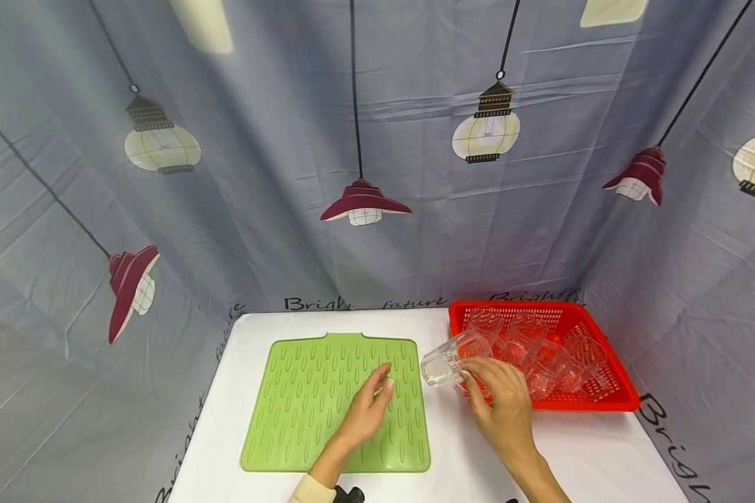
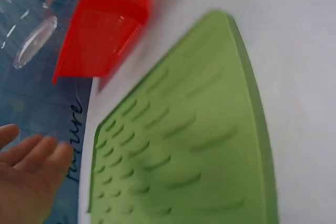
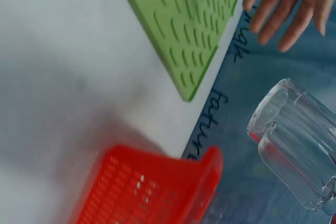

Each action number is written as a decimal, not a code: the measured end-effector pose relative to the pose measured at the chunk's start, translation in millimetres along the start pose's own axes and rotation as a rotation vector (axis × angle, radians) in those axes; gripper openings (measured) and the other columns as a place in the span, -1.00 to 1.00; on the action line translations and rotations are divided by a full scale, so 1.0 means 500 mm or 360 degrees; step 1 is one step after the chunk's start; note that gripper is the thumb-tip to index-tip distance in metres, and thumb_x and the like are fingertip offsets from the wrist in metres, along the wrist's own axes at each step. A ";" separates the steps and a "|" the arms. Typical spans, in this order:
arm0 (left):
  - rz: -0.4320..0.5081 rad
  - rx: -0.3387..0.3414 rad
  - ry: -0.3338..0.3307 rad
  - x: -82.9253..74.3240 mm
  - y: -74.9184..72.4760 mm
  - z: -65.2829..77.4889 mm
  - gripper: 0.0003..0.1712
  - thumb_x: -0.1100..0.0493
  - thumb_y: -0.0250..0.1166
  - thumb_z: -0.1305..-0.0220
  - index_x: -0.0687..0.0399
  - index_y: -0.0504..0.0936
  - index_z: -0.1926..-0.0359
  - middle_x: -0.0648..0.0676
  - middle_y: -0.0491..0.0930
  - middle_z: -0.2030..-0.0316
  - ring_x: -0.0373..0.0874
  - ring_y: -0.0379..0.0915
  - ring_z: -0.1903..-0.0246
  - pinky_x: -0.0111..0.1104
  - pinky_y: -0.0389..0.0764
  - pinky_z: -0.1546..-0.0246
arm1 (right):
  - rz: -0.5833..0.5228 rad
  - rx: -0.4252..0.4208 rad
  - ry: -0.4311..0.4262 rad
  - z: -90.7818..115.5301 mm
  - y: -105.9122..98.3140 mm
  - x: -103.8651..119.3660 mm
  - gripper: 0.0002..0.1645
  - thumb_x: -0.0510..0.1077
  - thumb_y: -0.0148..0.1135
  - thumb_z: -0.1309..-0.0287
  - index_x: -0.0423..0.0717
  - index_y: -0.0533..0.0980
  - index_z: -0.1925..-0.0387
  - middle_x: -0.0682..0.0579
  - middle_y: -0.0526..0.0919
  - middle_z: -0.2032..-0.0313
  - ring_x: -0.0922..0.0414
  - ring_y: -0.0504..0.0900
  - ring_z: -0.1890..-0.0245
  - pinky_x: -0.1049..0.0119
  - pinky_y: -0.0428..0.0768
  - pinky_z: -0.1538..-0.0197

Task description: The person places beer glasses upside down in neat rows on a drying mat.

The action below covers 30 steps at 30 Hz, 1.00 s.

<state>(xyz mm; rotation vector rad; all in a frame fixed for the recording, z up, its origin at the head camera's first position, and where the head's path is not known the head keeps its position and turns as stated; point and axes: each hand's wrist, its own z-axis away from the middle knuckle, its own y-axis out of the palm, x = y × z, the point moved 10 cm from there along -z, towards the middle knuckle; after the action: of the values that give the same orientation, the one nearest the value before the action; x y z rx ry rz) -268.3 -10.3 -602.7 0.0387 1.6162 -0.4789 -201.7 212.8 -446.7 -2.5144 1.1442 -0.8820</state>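
My right hand (image 1: 503,402) grips a clear glass mug (image 1: 442,365) at its right side, in the gap between the green mat and the red basket. The mug tilts with its thick base toward the mat; its handle (image 3: 286,174) shows in the right wrist view, where most of the right hand is out of frame. Over the right part of the green drying mat (image 1: 302,405) hovers my left hand (image 1: 366,412), fingers extended and holding nothing. In the left wrist view this hand (image 2: 31,177) appears palm up at the lower left.
A red perforated basket (image 1: 613,363) stands on the right, with several clear glass mugs (image 1: 547,356) lying in it. Mat and basket rest on a white tabletop (image 1: 453,447). A grey-blue curtain (image 1: 277,230) printed with lamps encloses the table's back and sides.
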 end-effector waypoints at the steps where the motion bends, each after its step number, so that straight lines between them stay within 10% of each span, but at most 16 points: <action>1: 0.0184 0.0015 -0.0031 0.003 0.003 -0.003 -0.43 -0.17 -0.21 -0.57 -0.26 0.11 -0.49 0.08 0.21 -0.48 0.13 0.14 -0.47 0.06 0.31 -0.41 | -0.0008 0.0004 0.0015 0.003 0.005 0.002 -0.70 -0.26 0.47 0.03 0.00 0.72 0.19 0.04 0.78 0.17 0.03 0.64 0.06 0.35 0.33 -0.17; 5: 0.0843 0.0101 -0.0133 0.012 0.018 -0.010 -0.40 -0.16 -0.28 -0.59 -0.09 0.12 -0.50 0.19 0.16 -0.49 0.27 0.05 -0.48 0.04 0.26 -0.45 | -0.0064 -0.0007 0.0059 0.012 0.017 0.010 -0.73 -0.27 0.47 0.03 0.00 0.72 0.22 0.04 0.78 0.17 0.05 0.64 0.07 0.38 0.32 -0.17; 11: 0.1242 0.0250 -0.0211 0.018 0.044 -0.008 -0.30 -0.23 -0.34 -0.56 -0.03 0.00 -0.54 0.23 -0.03 -0.55 0.27 -0.11 -0.53 0.00 0.18 -0.49 | -0.0179 -0.0044 0.0102 0.022 0.028 0.021 -0.70 -0.30 0.49 0.06 0.00 0.72 0.21 0.03 0.79 0.22 0.14 0.63 0.11 0.48 0.32 -0.16; 30: 0.1525 0.0286 -0.0265 0.012 0.070 -0.007 -0.40 0.09 -0.08 -0.54 -0.17 0.08 -0.52 0.28 0.05 -0.50 -0.02 0.39 -0.29 -0.03 0.36 -0.39 | -0.0273 -0.0010 0.0276 0.028 0.051 0.027 -0.74 -0.27 0.45 -0.04 0.01 0.70 0.18 0.07 0.78 0.19 0.21 0.62 0.06 0.48 0.32 -0.16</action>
<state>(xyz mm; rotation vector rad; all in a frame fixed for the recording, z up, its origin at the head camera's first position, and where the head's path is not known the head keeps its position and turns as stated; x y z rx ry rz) -261.7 21.1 -618.2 0.8442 1.2086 0.1234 -201.5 185.4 -463.3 -2.6138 0.9899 -1.1621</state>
